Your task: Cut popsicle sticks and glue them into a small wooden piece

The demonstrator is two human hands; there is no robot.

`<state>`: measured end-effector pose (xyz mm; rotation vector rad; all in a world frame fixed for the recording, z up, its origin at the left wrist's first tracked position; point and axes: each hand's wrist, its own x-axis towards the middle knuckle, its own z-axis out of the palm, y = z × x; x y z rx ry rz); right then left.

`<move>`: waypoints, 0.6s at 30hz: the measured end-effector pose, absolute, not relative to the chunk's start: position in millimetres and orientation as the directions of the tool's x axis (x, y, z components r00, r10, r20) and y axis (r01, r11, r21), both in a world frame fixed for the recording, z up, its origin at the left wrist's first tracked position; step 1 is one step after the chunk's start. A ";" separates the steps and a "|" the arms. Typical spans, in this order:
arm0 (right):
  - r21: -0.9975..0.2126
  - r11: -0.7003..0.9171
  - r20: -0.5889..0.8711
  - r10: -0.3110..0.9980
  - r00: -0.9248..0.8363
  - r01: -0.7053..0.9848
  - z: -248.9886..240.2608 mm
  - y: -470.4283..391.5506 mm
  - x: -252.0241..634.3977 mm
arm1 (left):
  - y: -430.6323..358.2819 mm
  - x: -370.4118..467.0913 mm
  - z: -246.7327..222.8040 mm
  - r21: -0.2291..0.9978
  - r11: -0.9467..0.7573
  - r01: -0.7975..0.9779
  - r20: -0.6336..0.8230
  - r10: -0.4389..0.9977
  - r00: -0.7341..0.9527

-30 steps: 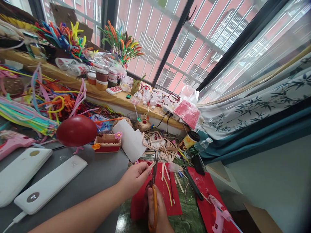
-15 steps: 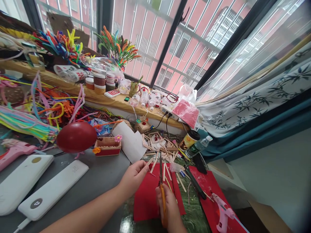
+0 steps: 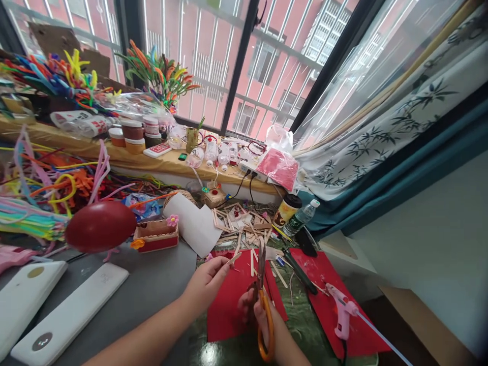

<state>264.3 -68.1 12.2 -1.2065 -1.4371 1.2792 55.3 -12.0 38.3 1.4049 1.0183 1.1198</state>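
Note:
Between the thumb and fingers of my left hand (image 3: 209, 279) is a short wooden stick (image 3: 235, 258), its tip pointing up and right. My right hand (image 3: 263, 315) grips scissors with orange handles (image 3: 270, 325); their blades point up and stand slightly apart. Some of its fingers are smeared by motion. Both hands are over a red sheet (image 3: 223, 315). Loose craft sticks lie on the sheet's upper part and beside it, near the blades.
A pink glue gun (image 3: 343, 310) lies on another red sheet at the right. Behind are a stick pile (image 3: 251, 229), a cup (image 3: 286, 210), a water bottle (image 3: 303, 217) and white paper (image 3: 192, 223). At left are a dark red balloon (image 3: 101, 226) and white power banks (image 3: 72, 315).
The view has shifted, so most objects sit further left. The scissors have turned, showing their orange handle loops more broadly. My left hand still holds the stick.

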 end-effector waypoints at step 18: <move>-0.964 0.003 -0.051 0.979 -0.198 0.266 23.0 -70.8 232.9 | -13.4 61.3 37.6 0.993 -0.011 -0.118 0.041 0.966 0.257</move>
